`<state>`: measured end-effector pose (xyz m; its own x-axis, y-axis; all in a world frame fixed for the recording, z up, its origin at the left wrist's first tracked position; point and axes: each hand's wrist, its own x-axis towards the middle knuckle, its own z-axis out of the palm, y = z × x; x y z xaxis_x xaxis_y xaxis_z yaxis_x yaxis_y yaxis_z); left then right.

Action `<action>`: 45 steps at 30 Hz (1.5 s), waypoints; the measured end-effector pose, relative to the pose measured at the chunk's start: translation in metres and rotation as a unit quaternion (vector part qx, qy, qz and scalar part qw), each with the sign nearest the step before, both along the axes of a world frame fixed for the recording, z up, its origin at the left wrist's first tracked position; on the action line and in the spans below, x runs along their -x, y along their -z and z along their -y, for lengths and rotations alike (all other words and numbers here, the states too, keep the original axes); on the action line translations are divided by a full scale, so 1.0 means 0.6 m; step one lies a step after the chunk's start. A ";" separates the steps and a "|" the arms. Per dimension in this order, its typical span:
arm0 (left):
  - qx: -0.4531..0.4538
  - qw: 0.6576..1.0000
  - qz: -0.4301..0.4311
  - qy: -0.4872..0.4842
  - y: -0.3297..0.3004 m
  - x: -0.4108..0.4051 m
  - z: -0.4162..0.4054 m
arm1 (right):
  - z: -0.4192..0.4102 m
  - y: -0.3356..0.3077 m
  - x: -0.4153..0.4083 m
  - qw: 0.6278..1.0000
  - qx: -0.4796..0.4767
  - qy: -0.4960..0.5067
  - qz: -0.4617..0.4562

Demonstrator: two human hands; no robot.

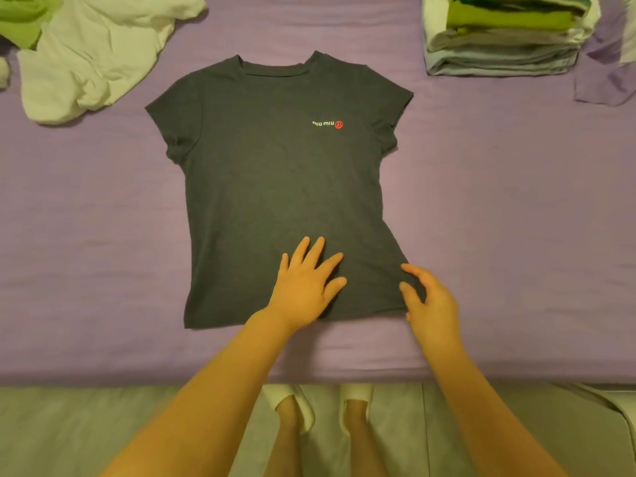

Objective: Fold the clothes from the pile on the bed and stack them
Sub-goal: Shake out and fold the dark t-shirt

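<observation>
A dark shirt (pixel 275 187) lies spread flat, front up. The left hand (pixel 306 287) presses its hem, fingers splayed; the right hand (pixel 430 304), fingers loose, touches its corner.

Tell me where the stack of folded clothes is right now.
In the head view, the stack of folded clothes sits at the bed's far right corner, beyond and right of the spread dark T-shirt.

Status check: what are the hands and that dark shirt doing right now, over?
Left hand flat on dark T-shirt, fingers spread. Right hand at its hem corner, fingers loosely curved. Shirt spread unfolded on bed. Nothing in the way.
</observation>
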<state>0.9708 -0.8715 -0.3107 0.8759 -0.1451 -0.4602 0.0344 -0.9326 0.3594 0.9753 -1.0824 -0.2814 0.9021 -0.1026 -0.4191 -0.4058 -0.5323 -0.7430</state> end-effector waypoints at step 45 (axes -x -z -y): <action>-0.069 0.968 0.236 -0.057 -0.005 0.060 -0.092 | -0.147 0.027 -0.034 0.906 0.169 -0.385 0.047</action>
<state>0.9349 -0.8163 -0.3078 0.9999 -0.0010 -0.0139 0.0023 -0.9727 0.2319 0.9960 -0.9944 -0.2978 0.7908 0.4645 -0.3985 0.2394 -0.8340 -0.4972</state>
